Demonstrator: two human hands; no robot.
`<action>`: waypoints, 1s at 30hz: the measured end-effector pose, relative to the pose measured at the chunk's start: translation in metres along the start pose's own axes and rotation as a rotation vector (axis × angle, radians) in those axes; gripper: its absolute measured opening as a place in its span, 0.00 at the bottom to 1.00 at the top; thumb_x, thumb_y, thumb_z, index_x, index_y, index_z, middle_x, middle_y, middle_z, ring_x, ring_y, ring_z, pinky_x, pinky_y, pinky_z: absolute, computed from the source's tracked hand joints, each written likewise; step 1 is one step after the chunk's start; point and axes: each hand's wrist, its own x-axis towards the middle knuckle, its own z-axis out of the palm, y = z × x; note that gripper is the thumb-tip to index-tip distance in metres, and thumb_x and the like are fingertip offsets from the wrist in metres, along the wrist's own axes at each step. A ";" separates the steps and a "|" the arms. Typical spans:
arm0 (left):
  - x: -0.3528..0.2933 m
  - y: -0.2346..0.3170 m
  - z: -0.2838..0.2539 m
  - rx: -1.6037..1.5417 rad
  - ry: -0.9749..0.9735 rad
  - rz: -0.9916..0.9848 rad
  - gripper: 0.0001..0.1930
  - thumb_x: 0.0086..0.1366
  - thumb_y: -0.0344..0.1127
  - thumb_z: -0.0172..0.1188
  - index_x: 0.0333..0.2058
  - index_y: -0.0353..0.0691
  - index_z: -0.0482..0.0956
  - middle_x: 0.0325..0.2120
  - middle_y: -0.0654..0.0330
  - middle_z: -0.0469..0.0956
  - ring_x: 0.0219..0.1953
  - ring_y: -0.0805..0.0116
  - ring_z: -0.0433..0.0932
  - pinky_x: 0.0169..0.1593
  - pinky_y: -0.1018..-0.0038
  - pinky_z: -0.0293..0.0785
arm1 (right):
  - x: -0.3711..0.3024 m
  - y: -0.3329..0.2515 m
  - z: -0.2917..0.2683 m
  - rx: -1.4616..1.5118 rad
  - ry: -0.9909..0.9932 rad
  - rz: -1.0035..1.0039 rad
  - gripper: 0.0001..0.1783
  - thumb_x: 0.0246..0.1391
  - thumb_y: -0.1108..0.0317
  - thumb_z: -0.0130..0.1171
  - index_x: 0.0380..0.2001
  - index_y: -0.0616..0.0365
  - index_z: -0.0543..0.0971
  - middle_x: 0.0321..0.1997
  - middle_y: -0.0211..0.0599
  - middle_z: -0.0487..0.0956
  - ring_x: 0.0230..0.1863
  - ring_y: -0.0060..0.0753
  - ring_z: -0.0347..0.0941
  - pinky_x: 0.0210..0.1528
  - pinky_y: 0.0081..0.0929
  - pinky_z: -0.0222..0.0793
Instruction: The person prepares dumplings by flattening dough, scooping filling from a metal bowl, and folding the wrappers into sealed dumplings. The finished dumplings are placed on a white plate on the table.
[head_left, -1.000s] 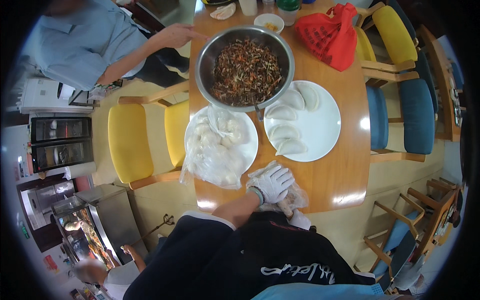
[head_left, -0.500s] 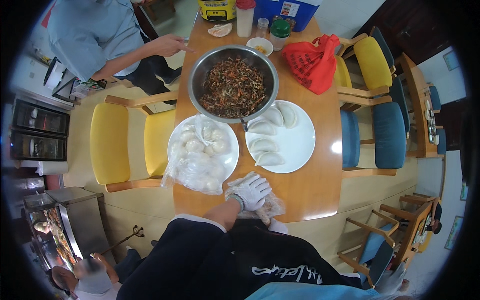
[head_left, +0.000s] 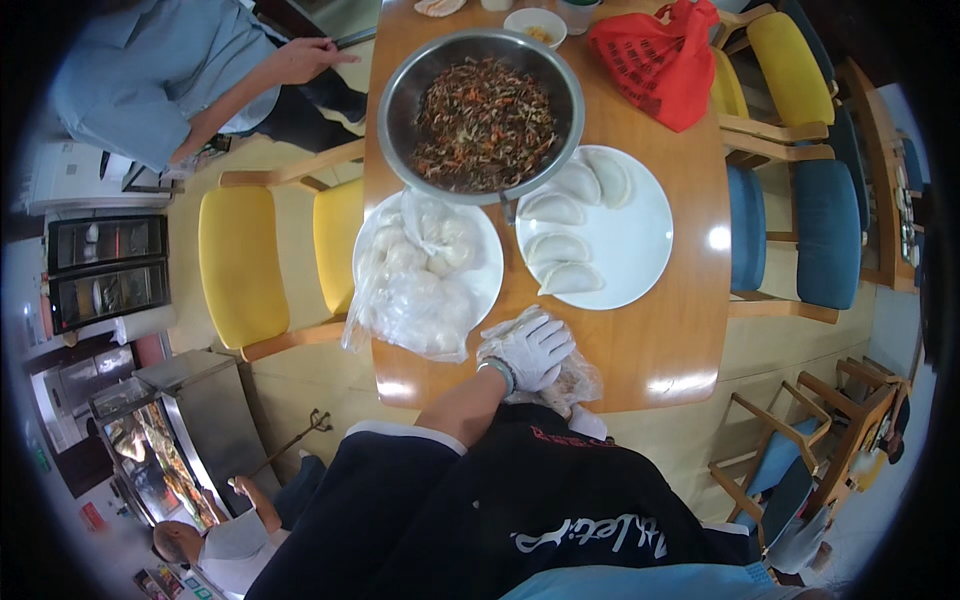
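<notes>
My left hand [head_left: 540, 352], in a white glove with a band at the wrist, lies flat with fingers stretched out on a clear plastic bag [head_left: 582, 383] at the table's near edge. What is under the palm is hidden. Of my right hand [head_left: 588, 422] only a white gloved bit shows by the bag; its fingers are hidden. Ahead, a white plate [head_left: 645, 262] bears several folded dumplings [head_left: 563, 282]. To its left, a plastic bag of round white dough balls [head_left: 415, 285] rests on another white plate [head_left: 490, 290]. Behind them stands a steel bowl of shredded brown and orange filling [head_left: 485, 125].
A spoon handle [head_left: 508, 210] sticks out at the bowl's near rim. A red bag [head_left: 660, 65] and a small white bowl [head_left: 535, 27] stand at the back. Another person's hand [head_left: 305, 62] is at far left. Yellow chairs [head_left: 240, 265] and blue chairs [head_left: 825, 235] flank the table.
The view has shifted, so the table's things sit higher in the picture. My left hand stays flat on the bag. The other person's hand has drawn back from the bowl.
</notes>
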 end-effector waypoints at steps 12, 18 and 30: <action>-0.003 0.006 -0.007 0.081 -0.029 0.010 0.22 0.59 0.43 0.57 0.51 0.44 0.80 0.52 0.59 0.77 0.60 0.58 0.71 0.69 0.55 0.57 | -0.020 -0.014 -0.035 0.073 0.148 -0.057 0.19 0.53 0.48 0.62 0.39 0.50 0.81 0.37 0.44 0.84 0.42 0.50 0.82 0.44 0.50 0.77; -0.010 0.003 -0.003 0.135 -0.093 0.029 0.25 0.66 0.48 0.51 0.58 0.45 0.76 0.61 0.59 0.73 0.67 0.58 0.65 0.73 0.56 0.50 | -0.027 -0.018 -0.046 0.048 0.144 -0.075 0.20 0.49 0.48 0.63 0.39 0.50 0.80 0.39 0.44 0.85 0.44 0.52 0.82 0.46 0.49 0.77; -0.016 -0.008 -0.001 0.143 -0.073 0.024 0.27 0.68 0.48 0.50 0.63 0.46 0.70 0.64 0.56 0.68 0.69 0.55 0.61 0.73 0.52 0.49 | -0.025 -0.010 -0.045 -0.004 0.082 -0.091 0.23 0.54 0.44 0.61 0.38 0.52 0.80 0.37 0.48 0.84 0.41 0.54 0.82 0.42 0.52 0.76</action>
